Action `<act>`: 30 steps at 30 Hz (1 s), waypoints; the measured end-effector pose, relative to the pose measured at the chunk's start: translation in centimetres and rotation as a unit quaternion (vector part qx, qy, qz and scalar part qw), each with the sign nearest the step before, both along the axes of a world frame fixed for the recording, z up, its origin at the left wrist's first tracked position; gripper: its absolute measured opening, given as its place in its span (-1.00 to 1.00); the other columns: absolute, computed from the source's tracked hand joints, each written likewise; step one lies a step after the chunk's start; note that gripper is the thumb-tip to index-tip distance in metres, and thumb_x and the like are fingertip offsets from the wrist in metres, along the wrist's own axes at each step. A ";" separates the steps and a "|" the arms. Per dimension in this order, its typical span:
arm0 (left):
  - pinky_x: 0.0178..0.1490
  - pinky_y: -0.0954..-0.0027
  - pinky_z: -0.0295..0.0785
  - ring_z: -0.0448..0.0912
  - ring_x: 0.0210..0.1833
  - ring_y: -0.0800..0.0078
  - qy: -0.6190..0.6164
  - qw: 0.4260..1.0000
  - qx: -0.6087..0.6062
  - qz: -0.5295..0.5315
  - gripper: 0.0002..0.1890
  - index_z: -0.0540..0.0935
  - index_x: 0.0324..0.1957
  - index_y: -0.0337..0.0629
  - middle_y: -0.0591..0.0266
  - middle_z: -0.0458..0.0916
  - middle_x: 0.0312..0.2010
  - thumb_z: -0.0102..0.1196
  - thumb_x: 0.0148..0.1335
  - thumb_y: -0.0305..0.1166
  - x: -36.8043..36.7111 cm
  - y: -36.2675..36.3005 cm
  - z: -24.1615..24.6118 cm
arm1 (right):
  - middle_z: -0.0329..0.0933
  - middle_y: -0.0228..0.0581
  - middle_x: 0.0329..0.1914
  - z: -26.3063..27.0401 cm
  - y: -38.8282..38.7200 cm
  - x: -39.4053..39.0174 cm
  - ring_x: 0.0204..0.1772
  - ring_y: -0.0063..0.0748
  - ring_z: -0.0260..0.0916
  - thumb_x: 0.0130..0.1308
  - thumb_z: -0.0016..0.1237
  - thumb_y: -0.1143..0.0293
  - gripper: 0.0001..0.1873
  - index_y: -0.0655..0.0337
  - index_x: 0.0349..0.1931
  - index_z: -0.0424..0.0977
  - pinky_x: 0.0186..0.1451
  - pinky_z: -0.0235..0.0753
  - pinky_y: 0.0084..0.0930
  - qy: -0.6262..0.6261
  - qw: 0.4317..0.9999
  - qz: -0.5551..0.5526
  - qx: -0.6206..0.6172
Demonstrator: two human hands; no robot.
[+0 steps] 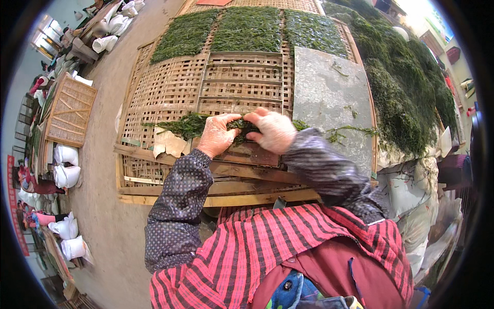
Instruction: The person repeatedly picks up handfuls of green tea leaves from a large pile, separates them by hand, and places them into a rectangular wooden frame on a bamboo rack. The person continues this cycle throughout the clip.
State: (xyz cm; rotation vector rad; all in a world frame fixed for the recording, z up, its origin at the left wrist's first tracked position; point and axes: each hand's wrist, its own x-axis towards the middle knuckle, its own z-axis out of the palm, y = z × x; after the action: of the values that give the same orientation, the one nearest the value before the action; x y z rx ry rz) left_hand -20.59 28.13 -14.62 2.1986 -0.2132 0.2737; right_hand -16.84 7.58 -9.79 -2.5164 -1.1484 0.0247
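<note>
My left hand [216, 133] and my right hand [274, 129] come close together over the near part of a woven bamboo tray [166, 89]. Between them they grip a dark green clump of seaweed [189, 125], whose loose strands trail out to the left. Just beyond my fingers lies a metal frame with crossbars [242, 81], bamboo weave showing through it. Under my hands is a brown board [251, 154]. A torn piece of pale cardboard [170, 142] lies left of my left hand. Three rectangular seaweed mats [247, 29] cover the tray's far part.
Right of the frame lies a grey metal sheet [332, 100] with seaweed scraps on it. A large seaweed heap [405, 85] rises along the right side. Wooden tray edges [231, 199] stack up before me. White sacks [66, 175] and another woven tray [71, 110] stand across the floor.
</note>
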 end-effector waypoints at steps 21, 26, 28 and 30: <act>0.08 0.31 0.50 0.68 -0.08 0.29 0.087 0.996 -0.029 -0.012 -0.63 0.69 -0.01 -0.23 0.02 0.73 -0.12 0.32 0.13 -0.32 -0.5 3.5 0.8 | 0.57 -0.01 -0.19 0.2 -1.7 0.4 -0.06 0.09 0.55 0.27 0.13 0.26 -0.71 0.28 -0.13 0.53 -0.03 0.56 -0.09 0.012 0.996 -0.054 -0.072; 0.13 0.18 0.52 0.65 0.01 0.00 -0.007 0.997 0.079 0.008 -0.63 0.66 -0.02 -0.25 -0.09 0.69 -0.07 0.26 0.07 -0.43 -1.1 3.6 0.5 | 0.58 0.01 -0.20 0.8 -2.6 0.7 -0.07 0.10 0.55 0.25 0.14 0.26 -0.71 0.28 -0.14 0.53 -0.03 0.56 -0.08 0.007 0.994 -0.059 -0.088; 0.13 0.14 0.53 0.64 0.01 -0.03 -0.033 0.992 0.109 0.045 -0.62 0.64 -0.01 -0.26 -0.09 0.69 -0.07 0.25 0.07 -0.46 -1.0 3.6 0.1 | 0.57 0.01 -0.22 1.0 -2.7 0.6 -0.07 0.12 0.54 0.22 0.16 0.28 -0.70 0.28 -0.13 0.53 -0.03 0.55 -0.09 -0.005 0.993 -0.079 -0.087; 0.12 0.18 0.53 0.65 0.01 0.00 -0.040 0.988 0.136 0.070 -0.63 0.65 -0.03 -0.28 -0.08 0.69 -0.06 0.28 0.07 -0.46 -0.7 3.5 -0.3 | 0.57 0.01 -0.24 1.0 -2.7 0.5 -0.06 0.12 0.54 0.21 0.16 0.29 -0.71 0.28 -0.15 0.53 -0.03 0.55 -0.08 -0.013 0.993 -0.070 -0.090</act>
State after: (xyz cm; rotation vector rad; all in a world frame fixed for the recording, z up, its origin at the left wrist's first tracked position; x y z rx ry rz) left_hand -21.32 31.66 -14.88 2.4794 -0.1469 0.4324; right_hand -16.30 4.88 -8.75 -2.7582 -1.0168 0.0601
